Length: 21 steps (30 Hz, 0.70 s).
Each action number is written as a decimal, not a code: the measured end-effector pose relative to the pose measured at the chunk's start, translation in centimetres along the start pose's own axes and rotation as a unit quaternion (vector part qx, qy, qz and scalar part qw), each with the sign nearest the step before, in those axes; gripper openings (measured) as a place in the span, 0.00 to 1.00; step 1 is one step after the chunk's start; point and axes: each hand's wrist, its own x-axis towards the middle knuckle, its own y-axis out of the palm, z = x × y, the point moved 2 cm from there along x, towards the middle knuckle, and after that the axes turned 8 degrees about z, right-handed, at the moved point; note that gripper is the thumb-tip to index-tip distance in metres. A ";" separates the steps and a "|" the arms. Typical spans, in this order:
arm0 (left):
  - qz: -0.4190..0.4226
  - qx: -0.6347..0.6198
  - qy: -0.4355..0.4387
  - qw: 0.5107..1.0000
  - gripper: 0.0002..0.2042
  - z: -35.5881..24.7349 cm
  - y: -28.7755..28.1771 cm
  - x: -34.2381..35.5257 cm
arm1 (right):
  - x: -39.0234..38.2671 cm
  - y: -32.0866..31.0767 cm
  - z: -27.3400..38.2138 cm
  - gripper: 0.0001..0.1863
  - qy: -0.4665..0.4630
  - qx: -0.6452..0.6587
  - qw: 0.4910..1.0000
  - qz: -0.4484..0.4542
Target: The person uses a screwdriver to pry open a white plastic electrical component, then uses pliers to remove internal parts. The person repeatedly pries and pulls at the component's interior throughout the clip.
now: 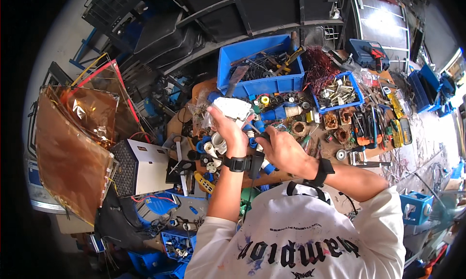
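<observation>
A bright white plastic-looking piece [233,107] is held up over the bench in my left hand [229,133], palm beneath it and fingers round its edge. Glare washes out its details, so I cannot tell its exact kind. My right hand [285,152] is closed round a dark-handled screwdriver [263,135]. Its thin shaft slants up and left toward the white piece; whether the tip touches it I cannot tell. Below and around the left hand lie white pipe fittings [218,143] and blue plastic parts.
At the back of the bench stands a large blue bin [262,87] of tools. Right of it is a blue tray [340,92] of metal bolts, with hand tools [371,126] farther right. A white-topped box [148,167] and a brown sheet panel [73,155] stand left.
</observation>
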 end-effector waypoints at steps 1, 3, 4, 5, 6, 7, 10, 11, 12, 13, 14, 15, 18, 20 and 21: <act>0.045 -0.012 -0.051 0.998 0.33 -0.2 -0.4 -0.1 | -0.1 -0.1 -0.1 0.17 0.002 0.004 1.000 0.000; 0.065 -0.013 -0.078 0.995 0.33 -0.4 -0.5 -0.1 | -0.2 -0.5 -0.4 0.18 0.004 0.003 1.000 -0.004; 0.074 -0.013 -0.093 0.993 0.33 -0.4 -0.5 -0.3 | -0.4 -0.2 -0.7 0.17 0.002 0.003 1.000 -0.011; 0.068 0.004 -0.100 0.993 0.32 -0.5 -0.5 -0.9 | -0.5 0.2 -1.1 0.16 0.001 0.004 1.000 -0.018; 0.068 0.005 -0.101 0.992 0.32 -0.4 -0.6 -0.9 | -0.6 0.4 -1.2 0.16 -0.001 0.003 1.000 -0.024; 0.069 0.005 -0.103 0.992 0.32 -0.4 -0.7 -0.9 | -0.7 0.2 -1.2 0.16 0.005 0.001 1.000 -0.016; 0.072 -0.002 -0.112 0.991 0.32 -0.3 -0.8 -1.0 | -0.7 -0.4 -1.2 0.15 0.007 -0.011 1.000 -0.005; 0.074 -0.006 -0.116 0.990 0.32 -0.3 -0.8 -1.0 | -0.8 -0.4 -1.3 0.15 -0.003 -0.019 1.000 -0.011; 0.081 -0.011 -0.114 0.990 0.32 -0.3 -0.7 -1.0 | -0.9 -0.5 -1.4 0.15 -0.012 -0.028 0.999 -0.018; 0.088 -0.016 -0.113 0.990 0.32 -0.3 -0.7 -0.9 | -0.9 -0.5 -1.4 0.15 -0.014 -0.037 0.999 -0.021; 0.095 -0.021 -0.111 0.989 0.32 -0.2 -0.7 -0.9 | -0.9 -0.5 -1.4 0.15 -0.015 -0.047 0.999 -0.024; 0.101 -0.030 -0.116 0.988 0.32 -0.2 -0.6 -0.9 | -0.9 -0.6 -1.3 0.15 -0.019 -0.056 0.998 -0.027; 0.092 -0.025 -0.124 0.988 0.32 -0.4 -0.5 -1.2 | -1.1 -0.9 -1.3 0.15 -0.019 -0.079 0.996 -0.024; 0.134 -0.065 -0.155 0.977 0.32 -0.2 -1.1 -1.1 | -1.3 -1.4 -0.7 0.15 -0.021 -0.073 0.997 -0.009; 0.155 -0.085 -0.171 0.969 0.31 -0.1 -1.3 -1.1 | -1.3 -1.7 -0.3 0.15 -0.022 -0.071 0.997 -0.001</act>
